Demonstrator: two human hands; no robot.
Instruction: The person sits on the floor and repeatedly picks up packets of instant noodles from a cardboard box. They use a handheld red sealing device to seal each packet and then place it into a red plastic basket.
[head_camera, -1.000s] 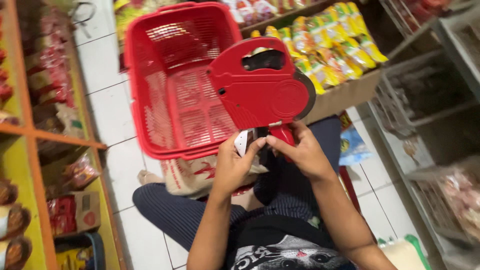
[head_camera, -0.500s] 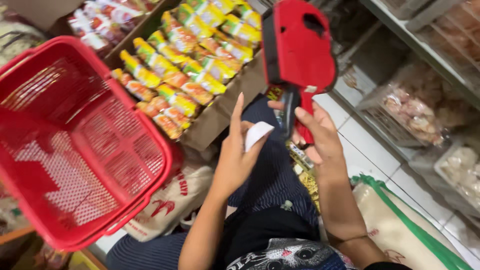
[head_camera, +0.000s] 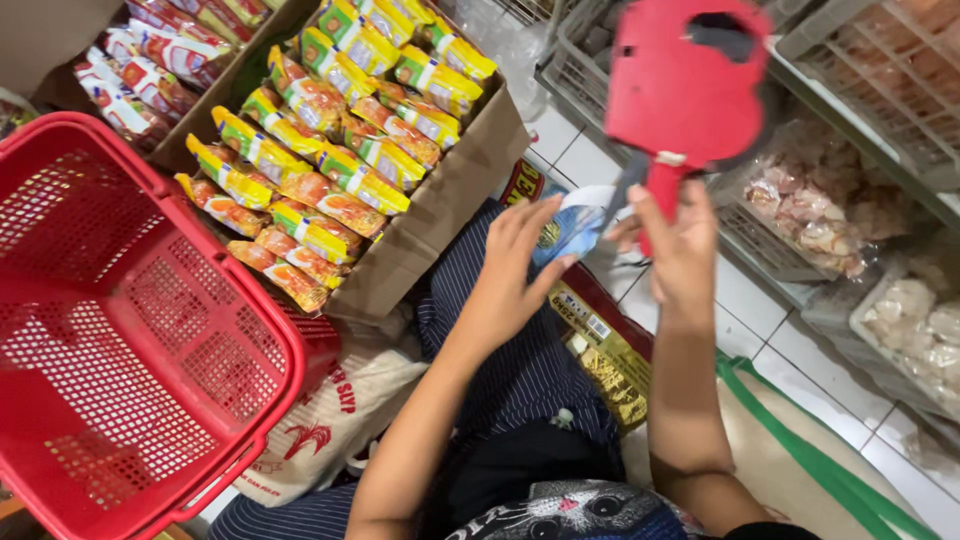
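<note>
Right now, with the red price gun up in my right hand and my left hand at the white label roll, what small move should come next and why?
Probably steady the price gun before doing more. The right hand grips only its handle, raised and tilted, while the left hand fingers the white label roll beneath it. The view is blurred, so whether the roll is seated cannot be told.

Red basket (head_camera: 130, 330) left, noodle carton (head_camera: 430, 215) ahead, wire racks (head_camera: 860, 90) right

Lighting: bright, even, from overhead; shadows soft. Glare: on plastic bags (head_camera: 840, 210), right of frame. Blur: red price gun (head_camera: 690, 85), upper right, motion-smeared; remainder reasonably sharp.
</note>
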